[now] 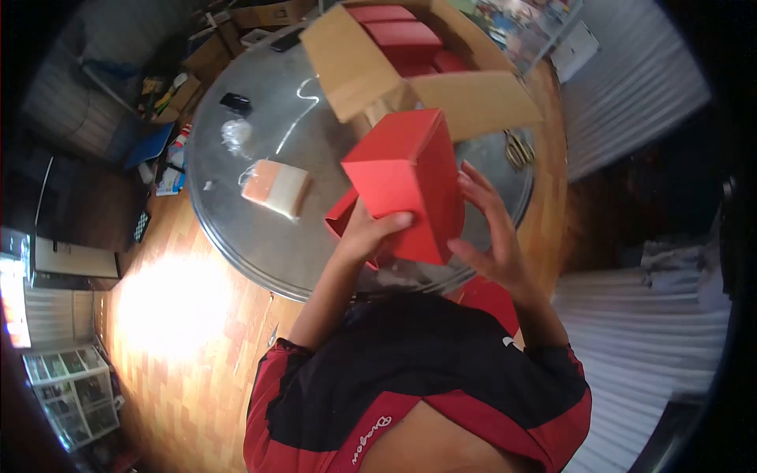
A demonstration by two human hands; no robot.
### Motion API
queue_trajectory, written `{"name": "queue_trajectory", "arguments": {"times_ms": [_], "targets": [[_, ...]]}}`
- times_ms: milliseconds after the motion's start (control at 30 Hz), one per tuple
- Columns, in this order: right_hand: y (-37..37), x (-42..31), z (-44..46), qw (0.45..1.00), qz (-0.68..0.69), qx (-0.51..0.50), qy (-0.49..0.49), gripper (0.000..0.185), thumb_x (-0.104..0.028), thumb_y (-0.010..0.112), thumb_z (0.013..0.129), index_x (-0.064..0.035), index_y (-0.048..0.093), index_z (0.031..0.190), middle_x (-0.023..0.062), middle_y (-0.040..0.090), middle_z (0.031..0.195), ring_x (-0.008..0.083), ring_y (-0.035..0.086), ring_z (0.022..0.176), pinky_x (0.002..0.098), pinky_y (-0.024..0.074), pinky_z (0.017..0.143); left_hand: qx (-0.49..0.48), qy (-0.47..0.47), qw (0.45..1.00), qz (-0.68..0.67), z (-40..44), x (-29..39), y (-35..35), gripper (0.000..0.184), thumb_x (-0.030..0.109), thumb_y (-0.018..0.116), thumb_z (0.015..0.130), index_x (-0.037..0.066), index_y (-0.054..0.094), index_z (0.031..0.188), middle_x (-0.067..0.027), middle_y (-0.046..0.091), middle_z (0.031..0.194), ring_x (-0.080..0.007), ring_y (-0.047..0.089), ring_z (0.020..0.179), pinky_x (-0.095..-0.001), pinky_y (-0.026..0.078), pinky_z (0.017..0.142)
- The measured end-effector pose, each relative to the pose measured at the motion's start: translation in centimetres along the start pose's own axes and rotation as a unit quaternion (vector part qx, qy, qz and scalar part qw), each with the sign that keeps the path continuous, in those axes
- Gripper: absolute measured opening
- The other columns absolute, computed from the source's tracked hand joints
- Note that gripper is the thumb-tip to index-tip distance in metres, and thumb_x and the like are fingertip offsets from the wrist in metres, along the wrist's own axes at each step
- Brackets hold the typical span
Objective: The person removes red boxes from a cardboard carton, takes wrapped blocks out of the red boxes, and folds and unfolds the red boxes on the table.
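My left hand (369,235) is closed around the lower left side of a red cardboard box (398,185), thumb laid across its front face. The box is held tilted above the table's near part. At its right side is my right hand (501,248), fingers spread and curved toward the box; whether the fingertips touch it I cannot tell. Another red piece (339,213), perhaps a flap or second box, shows behind my left hand, mostly hidden. Beyond stands an open brown carton (351,67) with several red boxes (402,33) inside.
The round grey table (236,229) carries an orange-and-white bundle (276,188), crumpled clear plastic (236,136), a small black object (236,102) and a white cord (296,122). Scissors (518,150) lie near the right rim. Something red (489,301) is by my lap.
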State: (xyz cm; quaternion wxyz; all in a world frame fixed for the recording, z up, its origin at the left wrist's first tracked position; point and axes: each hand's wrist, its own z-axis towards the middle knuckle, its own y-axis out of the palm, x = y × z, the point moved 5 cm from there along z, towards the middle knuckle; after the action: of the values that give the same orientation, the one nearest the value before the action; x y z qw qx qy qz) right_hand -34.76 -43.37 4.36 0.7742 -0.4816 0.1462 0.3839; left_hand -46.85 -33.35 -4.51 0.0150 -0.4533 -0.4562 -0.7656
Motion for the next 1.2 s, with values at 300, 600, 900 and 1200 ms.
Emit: {"name": "queue_trajectory", "arguments": {"times_ms": [300, 600, 900, 1200], "targets": [[-7.1, 4.9, -9.6, 0.962, 0.084, 0.033, 0.258, 0.094, -0.017, 0.067, 0.064, -0.0025, 0.009, 0.136, 0.0216, 0.030, 0.134, 0.0333, 0.031, 0.124, 0.0391, 0.0275, 0.100, -0.091, -0.155, 0.963, 0.199, 2.1, -10.0, 8.4, 0.074, 0.014, 0.074, 0.066, 0.003, 0.031, 0.125, -0.0082, 0.048, 0.114, -0.0171, 0.045, 0.107, -0.0326, 0.038, 0.090], [-8.0, 10.9, -17.3, 0.916, 0.240, 0.049, 0.317, 0.103, -0.018, 0.069, 0.059, -0.0116, 0.004, 0.139, 0.0186, 0.025, 0.137, 0.0305, 0.029, 0.125, 0.0409, 0.0305, 0.098, -0.076, -0.225, 0.952, 0.194, 1.9, -17.5, 9.3, 0.063, 0.010, 0.071, 0.069, 0.002, 0.036, 0.121, -0.0074, 0.051, 0.111, -0.0164, 0.050, 0.103, -0.0316, 0.041, 0.088], [-7.6, 12.5, -18.1, 0.870, 0.341, -0.002, 0.355, 0.110, -0.020, 0.075, 0.059, -0.0154, -0.001, 0.139, 0.0192, 0.020, 0.138, 0.0302, 0.027, 0.126, 0.0425, 0.0302, 0.097, 0.046, -0.240, 0.966, 0.089, -0.4, -20.2, 6.5, 0.053, 0.013, 0.069, 0.071, 0.002, 0.043, 0.116, -0.0068, 0.054, 0.105, -0.0171, 0.051, 0.099, -0.0313, 0.042, 0.085], [-7.8, 14.0, -19.0, 0.847, 0.383, 0.042, 0.367, 0.110, -0.021, 0.078, 0.058, -0.0126, 0.003, 0.139, 0.0156, 0.019, 0.139, 0.0274, 0.029, 0.124, 0.0394, 0.0359, 0.093, 0.049, -0.222, 0.970, 0.089, 0.8, -20.8, 6.8, 0.057, 0.021, 0.070, 0.071, 0.002, 0.042, 0.117, -0.0075, 0.052, 0.109, -0.0180, 0.051, 0.101, -0.0322, 0.041, 0.087]]}}
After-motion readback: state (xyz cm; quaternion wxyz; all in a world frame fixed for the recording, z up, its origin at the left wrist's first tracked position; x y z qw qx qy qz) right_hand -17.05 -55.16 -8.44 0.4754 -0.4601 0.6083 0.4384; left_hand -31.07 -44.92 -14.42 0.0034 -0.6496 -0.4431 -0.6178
